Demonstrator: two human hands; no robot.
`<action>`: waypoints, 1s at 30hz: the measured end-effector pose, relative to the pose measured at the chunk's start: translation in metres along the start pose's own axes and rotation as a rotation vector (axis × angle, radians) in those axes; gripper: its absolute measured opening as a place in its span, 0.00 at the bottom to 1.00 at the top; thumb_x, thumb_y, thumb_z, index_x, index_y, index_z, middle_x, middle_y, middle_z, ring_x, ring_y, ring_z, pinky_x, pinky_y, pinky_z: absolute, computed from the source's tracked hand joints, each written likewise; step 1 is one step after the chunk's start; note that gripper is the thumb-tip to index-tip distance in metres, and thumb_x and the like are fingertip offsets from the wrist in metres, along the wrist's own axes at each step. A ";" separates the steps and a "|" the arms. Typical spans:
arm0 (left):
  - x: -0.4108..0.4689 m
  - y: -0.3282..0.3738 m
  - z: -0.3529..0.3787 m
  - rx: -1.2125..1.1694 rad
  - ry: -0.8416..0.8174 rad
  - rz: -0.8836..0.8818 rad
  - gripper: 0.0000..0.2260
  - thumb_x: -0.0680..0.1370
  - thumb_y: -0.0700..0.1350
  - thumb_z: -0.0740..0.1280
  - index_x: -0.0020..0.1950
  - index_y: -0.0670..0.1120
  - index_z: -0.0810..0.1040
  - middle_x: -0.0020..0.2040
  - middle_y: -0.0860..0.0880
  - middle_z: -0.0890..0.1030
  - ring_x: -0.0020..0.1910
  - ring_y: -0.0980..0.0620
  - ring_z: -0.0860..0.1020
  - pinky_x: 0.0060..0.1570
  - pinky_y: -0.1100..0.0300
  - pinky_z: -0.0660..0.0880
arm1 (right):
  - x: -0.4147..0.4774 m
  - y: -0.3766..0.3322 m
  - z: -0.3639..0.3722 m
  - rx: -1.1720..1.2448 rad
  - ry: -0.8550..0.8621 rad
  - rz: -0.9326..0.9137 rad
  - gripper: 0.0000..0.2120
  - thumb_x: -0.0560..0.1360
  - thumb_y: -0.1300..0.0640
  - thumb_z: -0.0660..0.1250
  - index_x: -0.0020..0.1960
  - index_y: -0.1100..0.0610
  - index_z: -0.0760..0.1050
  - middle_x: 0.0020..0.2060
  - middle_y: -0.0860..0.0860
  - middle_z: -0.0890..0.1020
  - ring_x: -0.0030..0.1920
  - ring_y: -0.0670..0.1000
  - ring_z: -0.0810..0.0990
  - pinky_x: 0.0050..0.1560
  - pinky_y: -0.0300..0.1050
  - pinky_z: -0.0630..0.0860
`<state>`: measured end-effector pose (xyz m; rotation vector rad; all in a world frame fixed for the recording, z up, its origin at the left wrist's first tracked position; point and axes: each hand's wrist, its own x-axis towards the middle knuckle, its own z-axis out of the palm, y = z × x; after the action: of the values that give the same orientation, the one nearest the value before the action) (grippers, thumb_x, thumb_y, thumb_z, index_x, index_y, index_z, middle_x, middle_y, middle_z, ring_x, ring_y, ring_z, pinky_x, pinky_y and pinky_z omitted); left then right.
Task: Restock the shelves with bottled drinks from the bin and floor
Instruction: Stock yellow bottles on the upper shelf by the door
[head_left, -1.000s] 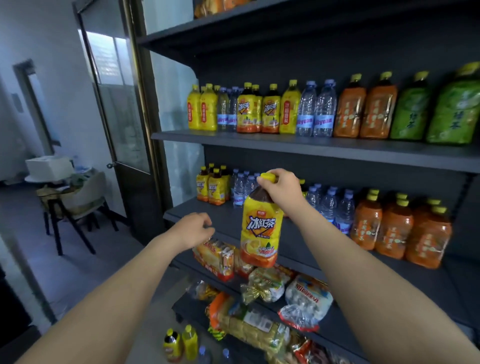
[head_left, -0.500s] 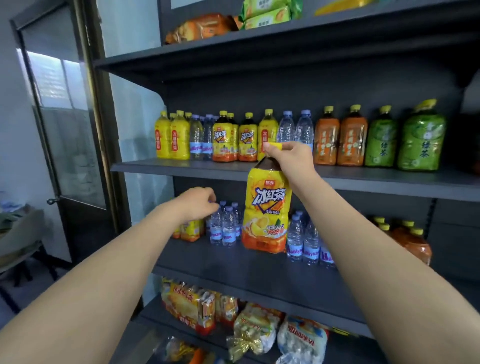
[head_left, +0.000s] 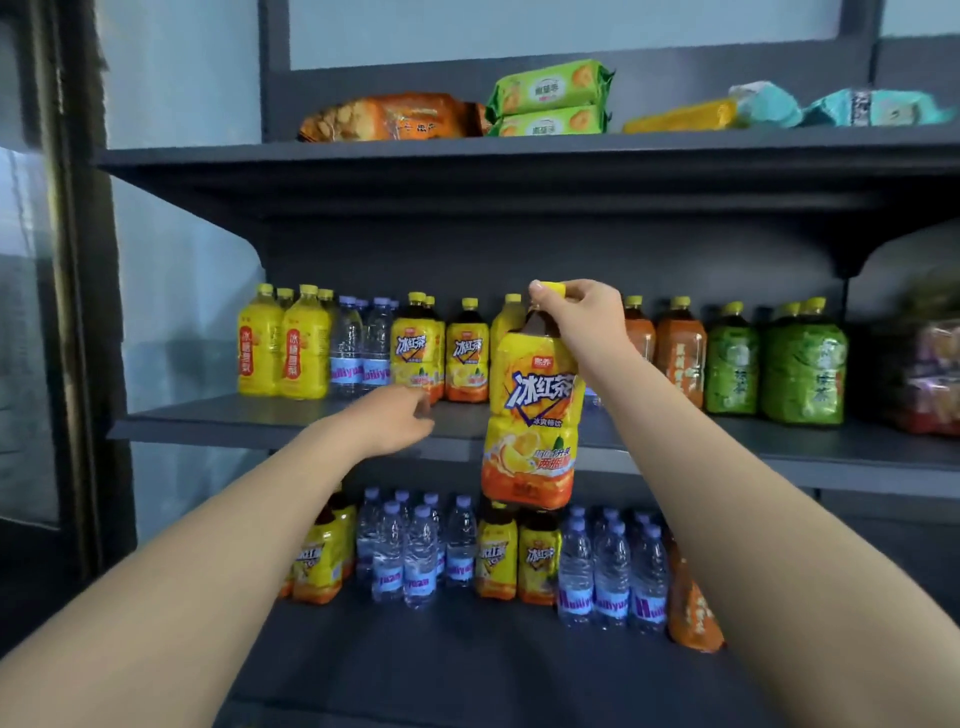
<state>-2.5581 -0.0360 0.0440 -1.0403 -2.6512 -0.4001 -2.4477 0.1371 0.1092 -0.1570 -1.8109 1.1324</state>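
Right grip (head_left: 582, 318) is curled round the neck of the iced tea bottle (head_left: 534, 415), fingers pinching just under the yellow cap (head_left: 551, 287). Holding it by the top lets the bottle hang upright and keeps the wrist above the row, which I judge suits lowering it in from the front. The bottle hangs in the air in front of the middle shelf (head_left: 249, 415), touching nothing else. Its base shows lower than that shelf's front edge, so in my judgement it needs a little lift before it can go in. Left grip (head_left: 395, 422) is loosely curled and holds nothing I can see. Its fingertips lie close to the foot of the matching iced tea bottles (head_left: 466, 358) at the shelf edge, though I cannot tell if they touch. My guess is that it is there to steady or shift that row. The likely slot is just right of the matching labels and left of the orange-label bottles (head_left: 679, 358). The held bottle and the right wrist hide most of that spot, so I cannot say how much room is there. Goods are grouped by kind, with green tea bottles (head_left: 802, 364) further right and water bottles (head_left: 608, 577) on the lower shelf (head_left: 467, 665). Risk: a neck hold lets the base swing and could knock the front row.
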 end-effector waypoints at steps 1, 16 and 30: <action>0.006 -0.006 0.000 -0.002 -0.002 -0.008 0.15 0.79 0.48 0.61 0.64 0.44 0.72 0.63 0.45 0.75 0.60 0.46 0.73 0.57 0.55 0.70 | 0.006 -0.002 0.004 0.000 0.007 0.003 0.16 0.73 0.48 0.70 0.50 0.61 0.78 0.45 0.55 0.83 0.46 0.52 0.81 0.49 0.49 0.78; 0.085 -0.059 0.062 0.086 -0.176 0.054 0.28 0.79 0.63 0.50 0.73 0.49 0.62 0.73 0.48 0.65 0.70 0.48 0.66 0.67 0.52 0.66 | 0.091 0.041 0.072 0.052 0.045 -0.040 0.14 0.72 0.46 0.70 0.50 0.56 0.76 0.46 0.53 0.83 0.48 0.52 0.82 0.54 0.53 0.79; 0.098 -0.095 0.069 0.180 -0.309 0.243 0.56 0.49 0.83 0.34 0.75 0.62 0.47 0.77 0.58 0.51 0.75 0.59 0.52 0.71 0.61 0.55 | 0.145 0.088 0.120 0.016 0.047 -0.065 0.25 0.72 0.43 0.69 0.59 0.61 0.76 0.48 0.53 0.82 0.50 0.51 0.81 0.55 0.52 0.78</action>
<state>-2.7030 -0.0180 -0.0010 -1.4403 -2.7061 0.0554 -2.6483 0.1893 0.1242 -0.1137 -1.7530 1.0892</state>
